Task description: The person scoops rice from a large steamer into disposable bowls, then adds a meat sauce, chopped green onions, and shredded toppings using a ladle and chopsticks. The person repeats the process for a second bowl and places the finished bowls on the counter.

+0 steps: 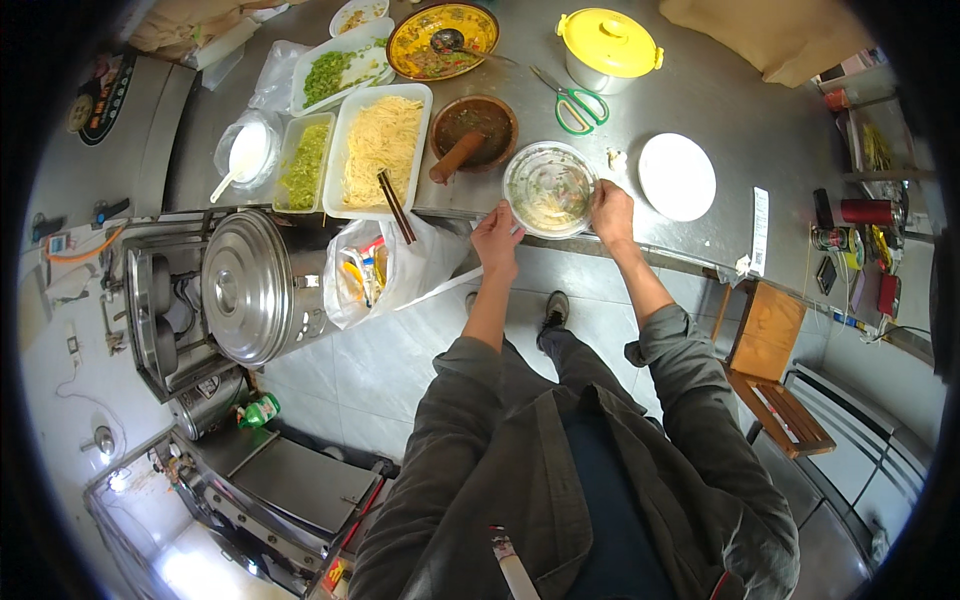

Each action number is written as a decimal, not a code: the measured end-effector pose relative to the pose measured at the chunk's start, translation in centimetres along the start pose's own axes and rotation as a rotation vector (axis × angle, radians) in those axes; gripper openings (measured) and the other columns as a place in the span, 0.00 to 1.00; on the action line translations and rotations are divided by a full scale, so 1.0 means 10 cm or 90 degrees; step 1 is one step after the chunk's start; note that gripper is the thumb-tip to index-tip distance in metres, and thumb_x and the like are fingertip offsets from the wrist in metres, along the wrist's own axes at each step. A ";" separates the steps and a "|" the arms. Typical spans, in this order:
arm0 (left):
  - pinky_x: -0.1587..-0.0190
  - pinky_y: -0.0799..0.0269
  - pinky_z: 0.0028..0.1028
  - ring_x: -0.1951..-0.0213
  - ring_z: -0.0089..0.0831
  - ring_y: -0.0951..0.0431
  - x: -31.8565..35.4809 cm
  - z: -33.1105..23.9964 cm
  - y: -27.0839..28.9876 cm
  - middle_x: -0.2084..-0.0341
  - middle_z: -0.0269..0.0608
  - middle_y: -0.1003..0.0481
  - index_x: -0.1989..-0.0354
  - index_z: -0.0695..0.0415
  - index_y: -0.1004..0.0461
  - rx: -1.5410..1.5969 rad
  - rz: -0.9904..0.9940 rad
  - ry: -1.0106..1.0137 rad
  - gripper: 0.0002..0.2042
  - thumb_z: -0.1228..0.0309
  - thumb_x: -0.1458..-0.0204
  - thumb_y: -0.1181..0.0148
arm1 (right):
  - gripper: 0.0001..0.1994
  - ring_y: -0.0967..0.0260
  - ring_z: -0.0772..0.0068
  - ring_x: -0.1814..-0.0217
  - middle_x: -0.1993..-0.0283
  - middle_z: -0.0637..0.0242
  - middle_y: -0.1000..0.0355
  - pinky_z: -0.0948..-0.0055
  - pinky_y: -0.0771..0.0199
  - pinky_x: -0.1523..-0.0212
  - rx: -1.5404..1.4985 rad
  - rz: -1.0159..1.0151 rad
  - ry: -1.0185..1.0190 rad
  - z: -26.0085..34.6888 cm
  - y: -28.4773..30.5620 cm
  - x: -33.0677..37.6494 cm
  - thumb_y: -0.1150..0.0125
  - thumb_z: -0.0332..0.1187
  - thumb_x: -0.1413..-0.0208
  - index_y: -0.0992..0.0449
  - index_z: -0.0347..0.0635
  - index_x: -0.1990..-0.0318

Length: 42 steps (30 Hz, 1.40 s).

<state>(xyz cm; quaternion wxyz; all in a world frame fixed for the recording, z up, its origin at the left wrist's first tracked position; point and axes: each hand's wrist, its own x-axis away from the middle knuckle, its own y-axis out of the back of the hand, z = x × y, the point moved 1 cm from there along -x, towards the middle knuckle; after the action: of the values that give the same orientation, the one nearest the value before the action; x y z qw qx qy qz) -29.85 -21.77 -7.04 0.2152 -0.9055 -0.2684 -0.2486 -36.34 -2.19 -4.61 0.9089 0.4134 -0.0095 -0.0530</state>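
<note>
A clear round plastic bowl (549, 190) stands at the near edge of the steel counter, with pale noodles and bits of green and red inside. Its top looks covered by a clear lid, though glare blurs this. My left hand (497, 238) holds the bowl's near left rim between thumb and fingers. On the opposite side, my right hand (612, 212) grips the right rim, fingers curled over it. Just left of the bowl is a brown mortar (490, 115) with a wooden pestle (458, 158) leaning out over its rim. A white plate or lid (677, 177) lies to the right.
A tub of shredded pale strands (382, 150) has dark chopsticks (396, 207) across its near edge. Green-handled scissors (580, 108) lie before a yellow-lidded pot (610, 45). A patterned bowl with a ladle (443, 40) sits farther back. Below the counter hang a white bag (400, 265) and a large steel pot (245, 288).
</note>
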 end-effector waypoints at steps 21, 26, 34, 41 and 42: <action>0.58 0.30 0.38 0.65 0.46 0.25 -0.32 0.12 -0.45 0.68 0.53 0.23 0.58 0.68 0.25 -0.341 -0.171 -0.325 0.15 0.65 0.34 0.51 | 0.17 0.34 0.75 0.82 0.79 0.65 0.30 0.71 0.28 0.79 -0.485 0.058 -0.430 0.03 0.01 0.33 0.48 0.38 0.33 0.22 0.28 0.61; 0.37 0.42 0.47 0.41 0.57 0.35 -0.22 0.05 -0.53 0.41 0.63 0.35 0.43 0.68 0.32 -0.388 -0.201 -0.408 0.23 0.59 0.34 0.53 | 0.21 0.31 0.48 0.44 0.43 0.45 0.30 0.57 0.32 0.41 -0.046 -0.100 0.021 0.00 0.17 0.06 0.48 0.36 0.36 0.30 0.32 0.40; 0.32 0.53 0.59 0.31 0.64 0.47 0.19 0.05 -0.76 0.33 0.72 0.46 0.34 0.72 0.44 -0.844 0.021 -0.628 0.48 0.43 0.52 0.37 | 0.20 0.36 0.53 0.35 0.38 0.57 0.30 0.60 0.40 0.34 0.023 0.274 0.467 0.08 -0.07 -0.92 0.54 0.41 0.32 0.30 0.45 0.37; 0.33 0.48 0.57 0.33 0.63 0.43 -0.13 -0.07 -0.70 0.36 0.69 0.42 0.33 0.63 0.41 -0.831 0.162 -0.734 0.46 0.44 0.55 0.34 | 0.18 0.31 0.50 0.47 0.48 0.56 0.26 0.56 0.34 0.42 0.001 0.115 0.341 -0.03 -0.16 -0.71 0.51 0.41 0.33 0.26 0.45 0.41; 0.34 0.47 0.57 0.33 0.63 0.42 -0.19 -0.18 -0.70 0.36 0.68 0.41 0.33 0.62 0.40 -0.861 0.206 -0.734 0.44 0.45 0.54 0.34 | 0.18 0.31 0.49 0.49 0.50 0.56 0.25 0.55 0.33 0.44 0.011 0.070 0.287 0.02 -0.13 -0.63 0.51 0.40 0.33 0.26 0.45 0.42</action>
<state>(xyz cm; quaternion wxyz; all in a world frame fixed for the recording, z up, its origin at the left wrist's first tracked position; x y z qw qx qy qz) -35.95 -18.11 -4.87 -0.4988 -0.8493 -0.0002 0.1727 -42.74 -2.53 -5.24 0.8861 0.4211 0.1708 0.0906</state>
